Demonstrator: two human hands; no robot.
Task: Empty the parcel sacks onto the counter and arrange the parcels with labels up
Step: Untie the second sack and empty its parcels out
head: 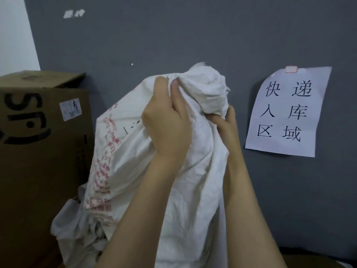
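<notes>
Two hands raised high, both clenched in the bunched top of a white woven sack (135, 171). Left hand (167, 122) fisted around a gather of cloth, thumb up and pressed into the folds, knuckles turned left, forearm rising steeply from the bottom edge. Right hand (228, 122) just beside it on the right, fingers hooked into the fabric under the crumpled end, mostly hidden by cloth, forearm nearly upright and touching the sack's right flank. Held upright in the air in front of a grey wall (193, 35), sack body hanging down between and behind the arms, red printing running down its left side, loose ragged cloth spilling at lower left. Contents not visible. Just left of the sack, a large brown cardboard box (38, 151) with black lettering and a small white label (70, 109) on its face. Right of the hands, a white paper sign (286, 113) with black Chinese characters stuck on the wall. Counter surface barely glimpsed at the bottom right corner.
</notes>
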